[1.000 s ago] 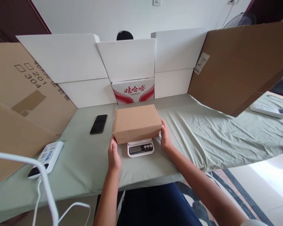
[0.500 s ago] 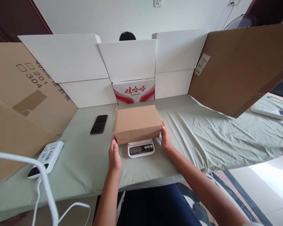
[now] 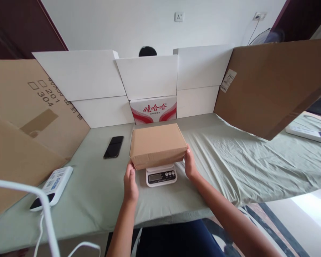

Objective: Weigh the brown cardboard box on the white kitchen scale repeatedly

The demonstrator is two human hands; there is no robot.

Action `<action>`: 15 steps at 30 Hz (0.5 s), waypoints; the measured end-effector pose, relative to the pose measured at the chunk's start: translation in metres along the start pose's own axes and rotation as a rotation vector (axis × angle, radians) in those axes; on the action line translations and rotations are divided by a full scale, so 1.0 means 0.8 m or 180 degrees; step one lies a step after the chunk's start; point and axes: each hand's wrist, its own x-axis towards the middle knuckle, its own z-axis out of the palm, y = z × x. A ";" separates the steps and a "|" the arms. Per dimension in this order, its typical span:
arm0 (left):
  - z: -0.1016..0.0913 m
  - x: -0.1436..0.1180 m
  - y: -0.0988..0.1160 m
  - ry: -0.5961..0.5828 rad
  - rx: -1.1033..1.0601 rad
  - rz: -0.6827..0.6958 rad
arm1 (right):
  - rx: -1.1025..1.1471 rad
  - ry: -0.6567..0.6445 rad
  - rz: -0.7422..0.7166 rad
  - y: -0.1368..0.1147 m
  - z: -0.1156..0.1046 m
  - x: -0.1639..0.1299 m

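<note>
A closed brown cardboard box (image 3: 157, 142) sits on or just above a white digital kitchen scale (image 3: 162, 177); whether its weight rests on the scale I cannot tell. The scale's small display and buttons face me below the box's near edge. My left hand (image 3: 130, 182) grips the box at its near left corner, the fingers partly hidden beneath it. At the near right corner my right hand (image 3: 189, 163) holds the other side, its thumb against the edge.
A black phone (image 3: 113, 146) lies left of the box. Further left are a white power bank-like device (image 3: 53, 187) and a large cardboard panel (image 3: 37, 107). White boxes (image 3: 147, 76) stand behind, with another cardboard panel (image 3: 267, 85) on the right. Green cloth (image 3: 216, 153) covers the table.
The view has tilted slightly upward, so everything sits lower in the picture. Both hands keep their hold on the box, which stays over the scale.
</note>
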 end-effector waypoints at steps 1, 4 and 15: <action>0.002 0.008 0.004 -0.0031 -0.0031 0.0027 | 0.0027 0.0009 -0.0069 -0.004 0.001 0.007; 0.016 0.051 0.021 -0.0075 -0.0165 0.0204 | 0.0003 -0.0064 -0.0353 -0.017 0.010 0.044; 0.065 0.185 -0.062 0.0620 -0.0740 -0.0310 | -0.0319 -0.0247 -0.0226 0.066 0.051 0.138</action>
